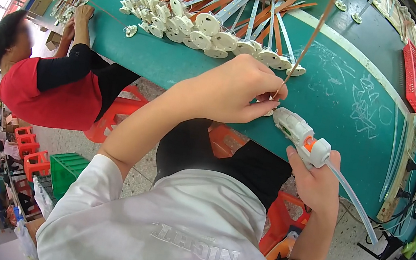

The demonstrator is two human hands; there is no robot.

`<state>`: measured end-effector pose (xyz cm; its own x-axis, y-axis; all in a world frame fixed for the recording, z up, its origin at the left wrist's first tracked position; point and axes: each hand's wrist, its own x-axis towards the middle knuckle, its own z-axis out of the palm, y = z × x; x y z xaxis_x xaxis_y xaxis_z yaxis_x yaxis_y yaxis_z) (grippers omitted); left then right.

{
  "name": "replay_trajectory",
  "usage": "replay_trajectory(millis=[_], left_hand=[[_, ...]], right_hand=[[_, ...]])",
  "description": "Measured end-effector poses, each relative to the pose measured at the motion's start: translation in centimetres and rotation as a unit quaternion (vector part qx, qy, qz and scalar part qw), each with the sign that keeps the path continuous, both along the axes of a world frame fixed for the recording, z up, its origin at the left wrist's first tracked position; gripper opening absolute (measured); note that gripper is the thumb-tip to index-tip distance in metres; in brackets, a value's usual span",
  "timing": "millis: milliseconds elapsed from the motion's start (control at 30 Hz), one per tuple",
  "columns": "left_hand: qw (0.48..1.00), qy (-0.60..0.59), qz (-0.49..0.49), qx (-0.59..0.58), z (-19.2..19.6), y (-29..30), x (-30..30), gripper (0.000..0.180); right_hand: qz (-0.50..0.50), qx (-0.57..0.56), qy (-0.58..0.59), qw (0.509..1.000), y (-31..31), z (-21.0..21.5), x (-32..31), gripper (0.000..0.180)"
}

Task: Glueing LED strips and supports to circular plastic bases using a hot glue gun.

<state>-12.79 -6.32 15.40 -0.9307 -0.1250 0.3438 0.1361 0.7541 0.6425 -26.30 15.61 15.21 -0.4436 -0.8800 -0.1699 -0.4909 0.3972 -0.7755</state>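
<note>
Left hand [241,89] is pinching a brown strip [314,35], right hand [315,183] is gripping a glue gun [294,126] (gluing step, apparently), next move calling for a steady strip

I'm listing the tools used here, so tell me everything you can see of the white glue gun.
The glue gun looks like white plastic, with an orange part toward its rear and a translucent stick slanting out behind toward the picture's lower right. The right hand grips it, hiding most of the handle. Its front points up and left, close to the left hand's fingertips; whether the tip touches anything is unclear.
</note>
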Motion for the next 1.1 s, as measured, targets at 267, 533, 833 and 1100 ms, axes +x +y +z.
replay_trajectory(millis=[267, 533, 833, 1100], left_hand=[[1.0, -0.001, -0.001, -0.018, 0.01, -0.28, 0.16, 0.012], [1.0, -0.001, -0.006, -0.022, 0.1, -0.24, 0.13, 0.012], [1.0, -0.008, -0.003, -0.028, 0.34, -0.13, 0.22, 0.013], [0.999, -0.008, -0.008, -0.031, 0.68, -0.29, 0.2, 0.017]], right_hand=[[-0.016, 0.032, -0.071, 0.997, -0.02, 0.26, -0.08, 0.022], [-0.002, 0.015, -0.046, 0.999, 0.1, 0.18, 0.05, 0.021], [-0.001, 0.019, -0.038, 0.999, -0.21, 0.35, -0.03, 0.02], [-0.021, 0.056, -0.042, 0.997, 0.04, 0.74, -0.07, 0.023]])
